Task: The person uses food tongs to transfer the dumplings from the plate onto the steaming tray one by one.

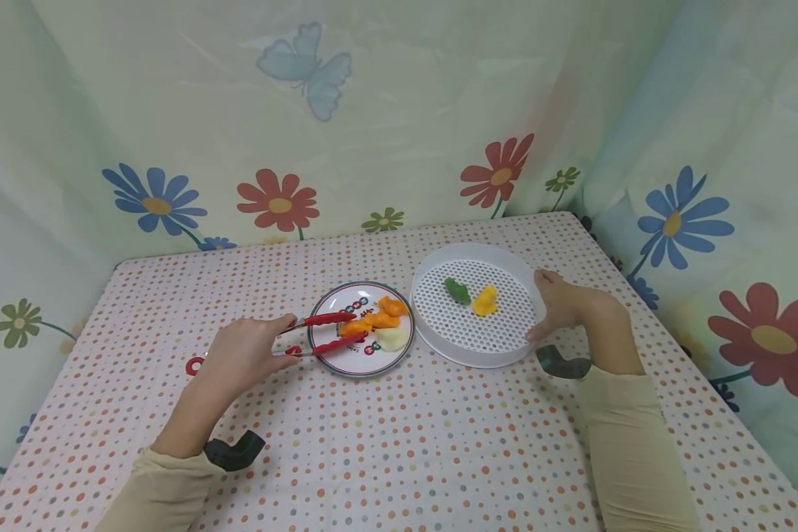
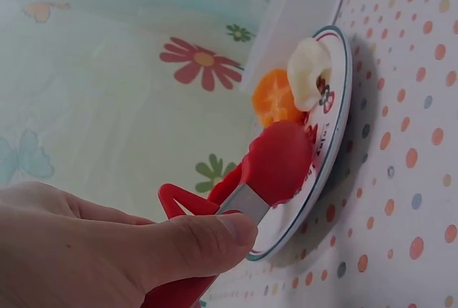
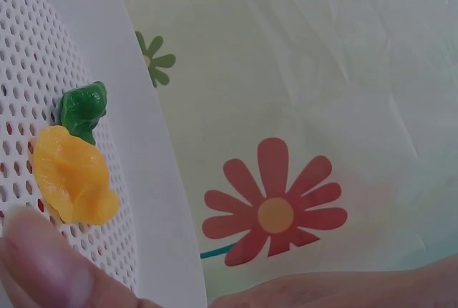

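My left hand (image 1: 242, 355) holds red-tipped tongs (image 2: 279, 161), thumb on one arm. Their tips are spread over a round white plate (image 1: 329, 360) with a dark rim, beside orange dumpling-like pieces (image 1: 383, 319). A pale, dumpling-like piece (image 2: 306, 71) lies next to them. Right of the plate stands a round white perforated steamer tray (image 1: 439, 336). Inside it lie a green lumpy piece (image 3: 84, 111) and a yellow one (image 3: 75, 175). My right hand (image 1: 565, 303) grips the tray's right side, with thumb and fingers spread along its wall; some fingers are hidden.
A dotted cloth (image 1: 399, 451) covers the table. Flower-printed curtains (image 1: 399, 148) hang behind it and along both sides. The plate and tray stand close together near the middle. A dark wrist mount (image 1: 236, 451) juts from the left sleeve.
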